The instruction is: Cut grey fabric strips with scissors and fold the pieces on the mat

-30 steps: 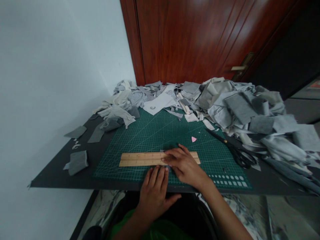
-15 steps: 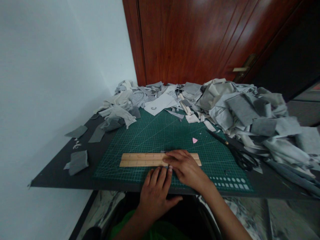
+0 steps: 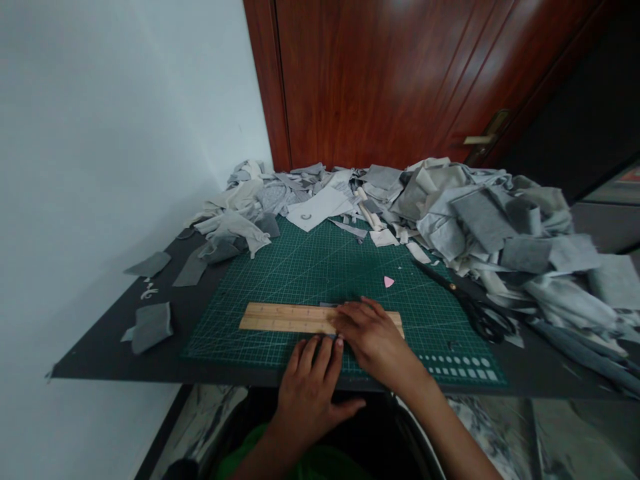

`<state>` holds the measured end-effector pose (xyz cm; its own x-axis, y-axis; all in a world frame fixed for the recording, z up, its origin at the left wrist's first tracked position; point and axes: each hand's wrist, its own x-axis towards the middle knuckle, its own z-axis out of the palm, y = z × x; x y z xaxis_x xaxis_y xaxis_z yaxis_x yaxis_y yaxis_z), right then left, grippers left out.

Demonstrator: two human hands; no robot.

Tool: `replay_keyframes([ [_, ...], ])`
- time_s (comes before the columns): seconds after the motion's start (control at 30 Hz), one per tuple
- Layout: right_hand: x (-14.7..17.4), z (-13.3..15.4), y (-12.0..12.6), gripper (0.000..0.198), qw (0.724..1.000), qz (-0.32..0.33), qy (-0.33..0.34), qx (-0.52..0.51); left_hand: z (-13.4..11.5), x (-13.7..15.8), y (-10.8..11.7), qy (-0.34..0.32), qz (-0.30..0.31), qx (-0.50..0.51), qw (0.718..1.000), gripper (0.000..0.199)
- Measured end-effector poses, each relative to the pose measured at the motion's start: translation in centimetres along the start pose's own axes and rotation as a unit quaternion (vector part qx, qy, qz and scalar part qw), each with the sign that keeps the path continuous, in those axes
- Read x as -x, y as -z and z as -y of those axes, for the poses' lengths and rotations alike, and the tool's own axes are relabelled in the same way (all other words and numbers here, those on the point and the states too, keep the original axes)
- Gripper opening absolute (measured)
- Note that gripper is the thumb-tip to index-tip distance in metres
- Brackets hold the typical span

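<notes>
A wooden ruler [image 3: 285, 317] lies across the green cutting mat [image 3: 310, 273] near its front edge. My right hand [image 3: 373, 337] presses on the ruler right of its middle, fingers bent and close together. A thin grey strip [image 3: 327, 305], apparently fabric, shows just past the ruler's far edge; the rest is hidden beneath. My left hand [image 3: 311, 380] rests flat at the mat's near edge, its fingers stretched toward the ruler and its thumb out to the side. Its index fingertip is close to my right hand's fingers. Whether it touches the strip I cannot tell.
Black scissors [image 3: 473, 307] lie at the mat's right side, near a big heap of grey and white cloth [image 3: 495, 227]. A pink triangular piece [image 3: 389, 282] is on the mat. White paper [image 3: 320, 208] lies at the back, and a folded grey cloth [image 3: 153, 327] at left.
The ruler has turned slightly, its left part shifting a little away from me. My right hand has moved slightly with it; my left hand stays nearly in place.
</notes>
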<state>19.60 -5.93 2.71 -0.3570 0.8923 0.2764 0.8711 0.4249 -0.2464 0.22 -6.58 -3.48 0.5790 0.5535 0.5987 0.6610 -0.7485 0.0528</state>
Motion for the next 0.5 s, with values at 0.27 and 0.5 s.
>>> replay_keyframes([
  [0.27, -0.16, 0.15, -0.22, 0.035, 1.0, 0.006, 0.02, -0.003, 0.33, -0.11, 0.34, -0.036, 0.001, -0.023, 0.999, 0.083],
  [0.5, -0.5, 0.81, -0.65, 0.031, 1.0, 0.002, -0.002, 0.028, 0.18, 0.19, -0.3, -0.014, -0.01, -0.002, 1.0, 0.082],
])
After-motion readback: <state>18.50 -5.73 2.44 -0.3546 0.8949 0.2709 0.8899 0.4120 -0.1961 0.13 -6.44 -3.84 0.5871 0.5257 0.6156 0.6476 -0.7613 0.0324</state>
